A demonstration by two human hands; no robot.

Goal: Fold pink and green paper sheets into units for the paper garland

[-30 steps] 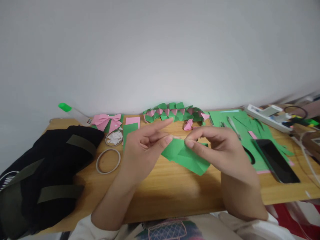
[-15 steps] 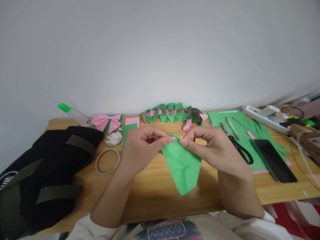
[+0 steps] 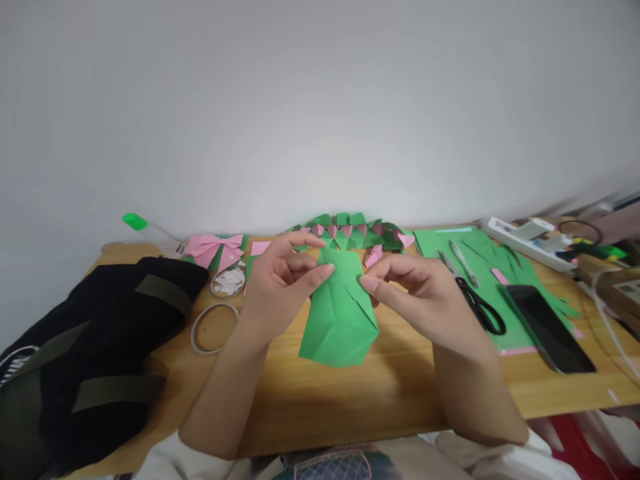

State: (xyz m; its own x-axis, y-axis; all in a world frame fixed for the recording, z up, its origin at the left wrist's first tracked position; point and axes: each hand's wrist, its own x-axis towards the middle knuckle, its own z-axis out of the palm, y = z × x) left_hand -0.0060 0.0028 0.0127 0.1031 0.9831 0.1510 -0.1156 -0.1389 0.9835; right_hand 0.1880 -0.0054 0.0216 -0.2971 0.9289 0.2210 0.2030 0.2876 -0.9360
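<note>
A creased sheet of green paper [image 3: 341, 313] hangs between my hands above the table, its lower part flaring wide with visible fold lines. My left hand [image 3: 280, 287] grips its upper left edge, thumb in front and index finger stretched over the top corner. On the opposite edge, my right hand [image 3: 417, 290] pinches the paper between thumb and fingers. Behind it, against the wall, stands a folded green and pink paper chain [image 3: 345, 230], partly covered by my left fingers. A small folded pink paper piece [image 3: 373, 255] lies beyond my right fingertips.
At left lie a black bag [image 3: 100, 347], a tape roll [image 3: 194, 330], a ring holding white scraps [image 3: 230, 281] and a pink paper bow [image 3: 215, 250]. On the right are scissors [image 3: 481, 310], a craft knife [image 3: 464, 263], green sheets [image 3: 430, 247], a phone [image 3: 547, 327] and a power strip [image 3: 530, 243].
The green paper has turned; its narrow lower point now shows as a broad, folded lower edge. My left hand has shifted from the top to the left edge, its index finger extended.
</note>
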